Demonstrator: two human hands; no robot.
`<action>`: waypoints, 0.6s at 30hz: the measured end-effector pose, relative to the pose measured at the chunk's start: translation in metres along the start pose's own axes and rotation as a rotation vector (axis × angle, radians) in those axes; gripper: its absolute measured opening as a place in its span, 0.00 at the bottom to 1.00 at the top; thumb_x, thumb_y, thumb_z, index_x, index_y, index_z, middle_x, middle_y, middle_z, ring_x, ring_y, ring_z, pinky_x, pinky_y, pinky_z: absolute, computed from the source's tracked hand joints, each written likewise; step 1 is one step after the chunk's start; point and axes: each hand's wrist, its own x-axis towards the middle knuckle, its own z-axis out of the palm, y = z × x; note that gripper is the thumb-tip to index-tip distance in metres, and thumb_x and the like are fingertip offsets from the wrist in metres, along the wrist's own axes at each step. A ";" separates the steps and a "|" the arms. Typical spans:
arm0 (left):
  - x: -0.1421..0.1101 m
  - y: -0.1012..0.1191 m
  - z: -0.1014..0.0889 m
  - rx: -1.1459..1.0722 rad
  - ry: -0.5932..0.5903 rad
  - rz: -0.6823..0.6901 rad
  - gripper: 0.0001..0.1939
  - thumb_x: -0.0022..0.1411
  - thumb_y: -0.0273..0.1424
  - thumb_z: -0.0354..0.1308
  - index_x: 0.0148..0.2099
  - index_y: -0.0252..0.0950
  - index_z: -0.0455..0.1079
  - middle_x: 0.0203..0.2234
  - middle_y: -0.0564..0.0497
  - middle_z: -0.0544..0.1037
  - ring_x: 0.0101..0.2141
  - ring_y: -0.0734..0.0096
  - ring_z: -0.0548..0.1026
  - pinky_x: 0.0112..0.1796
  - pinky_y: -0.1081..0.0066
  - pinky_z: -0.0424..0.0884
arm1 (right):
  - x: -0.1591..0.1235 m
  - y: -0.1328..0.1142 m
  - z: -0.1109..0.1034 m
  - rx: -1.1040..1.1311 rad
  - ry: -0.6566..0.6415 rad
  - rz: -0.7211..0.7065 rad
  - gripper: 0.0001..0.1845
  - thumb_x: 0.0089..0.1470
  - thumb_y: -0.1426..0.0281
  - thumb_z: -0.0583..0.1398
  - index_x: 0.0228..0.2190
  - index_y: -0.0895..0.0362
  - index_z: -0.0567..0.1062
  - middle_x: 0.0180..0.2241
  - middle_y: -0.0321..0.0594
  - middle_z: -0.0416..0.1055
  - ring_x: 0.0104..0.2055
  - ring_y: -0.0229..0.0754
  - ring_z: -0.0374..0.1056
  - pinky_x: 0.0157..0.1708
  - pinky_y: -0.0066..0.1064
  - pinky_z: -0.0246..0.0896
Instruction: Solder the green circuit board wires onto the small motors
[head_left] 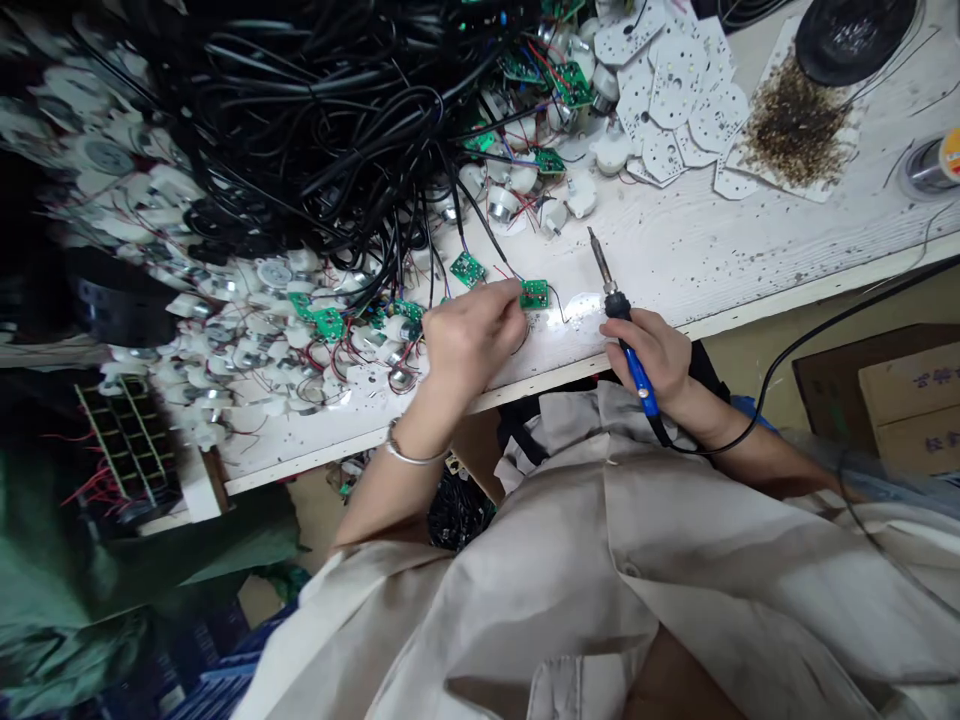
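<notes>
My left hand point(474, 335) is closed at the bench's front, its fingertips pinching the left edge of a small green circuit board point(535, 293). A black cable and thin wires run to that board; one dark wire curls off its right side. The fingers hide part of the edge. My right hand point(651, 355) is wrapped round the blue handle of a soldering iron point(639, 372). Its metal tip points up and away over the bench, apart from the board. Just beyond my left hand lies another green circuit board point(468, 269).
Black cables point(315, 150) are heaped at the back left, among many white and metal parts point(255, 330). White plates point(679, 95) are stacked at the back right, beside a debris-covered pad point(799, 125) and a solder spool point(930, 165). The iron's cord point(780, 365) loops past my right forearm.
</notes>
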 end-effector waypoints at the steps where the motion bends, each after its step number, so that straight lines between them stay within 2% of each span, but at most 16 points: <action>1: 0.000 0.006 0.006 -0.057 0.038 -0.020 0.10 0.69 0.30 0.54 0.44 0.39 0.78 0.35 0.52 0.85 0.28 0.74 0.79 0.30 0.73 0.72 | 0.001 -0.001 0.000 0.003 -0.001 0.003 0.15 0.61 0.69 0.60 0.51 0.52 0.73 0.36 0.40 0.78 0.35 0.40 0.75 0.32 0.28 0.71; 4: 0.003 0.023 0.024 -0.185 0.080 -0.050 0.07 0.70 0.33 0.59 0.43 0.39 0.78 0.35 0.52 0.85 0.31 0.71 0.79 0.36 0.70 0.75 | 0.003 -0.002 -0.002 0.013 0.006 0.002 0.16 0.62 0.70 0.59 0.52 0.54 0.71 0.35 0.40 0.78 0.36 0.40 0.76 0.32 0.28 0.72; 8: 0.006 0.031 0.041 -0.187 -0.006 -0.020 0.09 0.72 0.32 0.57 0.42 0.38 0.78 0.32 0.49 0.83 0.37 0.65 0.78 0.41 0.64 0.75 | 0.004 -0.003 -0.004 0.016 -0.024 0.060 0.17 0.64 0.69 0.58 0.54 0.53 0.70 0.38 0.41 0.78 0.38 0.40 0.76 0.33 0.28 0.74; 14: 0.006 0.012 0.037 -0.171 -0.193 0.269 0.12 0.74 0.31 0.51 0.49 0.37 0.77 0.46 0.46 0.83 0.44 0.63 0.77 0.46 0.61 0.75 | -0.001 -0.001 -0.004 0.036 -0.035 0.114 0.18 0.64 0.68 0.58 0.55 0.50 0.70 0.40 0.40 0.78 0.41 0.40 0.76 0.37 0.28 0.75; 18: 0.009 0.005 0.034 -0.139 -0.245 0.356 0.12 0.74 0.33 0.52 0.46 0.39 0.77 0.41 0.47 0.83 0.41 0.64 0.75 0.44 0.62 0.73 | 0.002 -0.002 -0.005 0.014 -0.048 0.113 0.17 0.64 0.68 0.58 0.54 0.51 0.69 0.39 0.40 0.77 0.41 0.40 0.76 0.36 0.28 0.75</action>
